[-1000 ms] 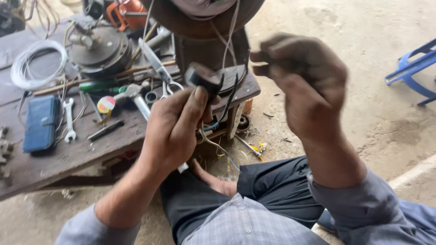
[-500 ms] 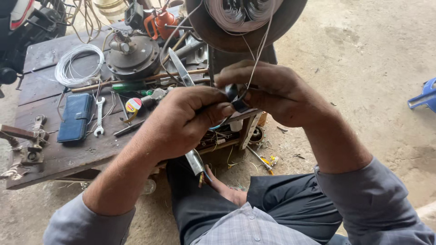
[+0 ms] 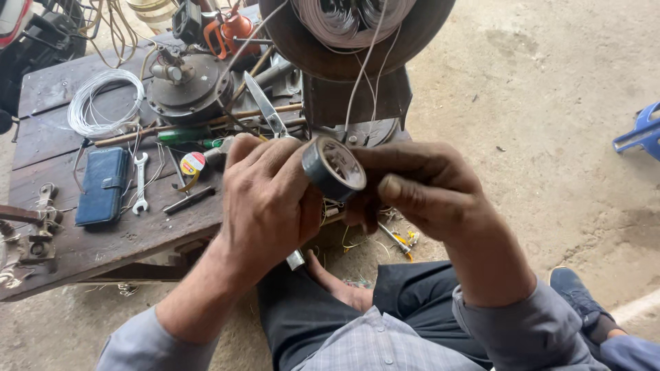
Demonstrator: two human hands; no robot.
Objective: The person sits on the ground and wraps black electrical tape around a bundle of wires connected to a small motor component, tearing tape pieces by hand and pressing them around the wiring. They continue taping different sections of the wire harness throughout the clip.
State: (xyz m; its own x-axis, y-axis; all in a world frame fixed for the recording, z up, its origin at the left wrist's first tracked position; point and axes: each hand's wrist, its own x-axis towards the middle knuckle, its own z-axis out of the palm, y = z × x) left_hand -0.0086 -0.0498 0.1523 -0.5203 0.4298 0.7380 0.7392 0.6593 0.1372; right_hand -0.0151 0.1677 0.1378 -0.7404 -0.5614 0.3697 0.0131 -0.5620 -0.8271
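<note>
Left hand (image 3: 268, 196): curled, fingers bent and pressed together, fingertips against the roll of tape.
Right hand (image 3: 419, 189): closed around the far side of the roll, thumb stretched along the front.
Roll of tape (image 3: 333, 167): dark grey, with a pale inner ring that faced the camera; it sat between the two hands, pinched from both sides, just right of the left knuckles and at the tip of the right fingers.
Wires (image 3: 364, 75): thin pale strands ran from above down behind the hands; where they ended could not be told.
Bench (image 3: 103, 240): dark wood, beyond and left of the left hand.
Scissors (image 3: 265, 106): just beyond the left hand, blades pointing away.
Wrench (image 3: 140, 182): well left of the left hand, beside a blue wallet (image 3: 103, 185).
Coil of white wire (image 3: 103, 103): far left, well beyond the hands.
</note>
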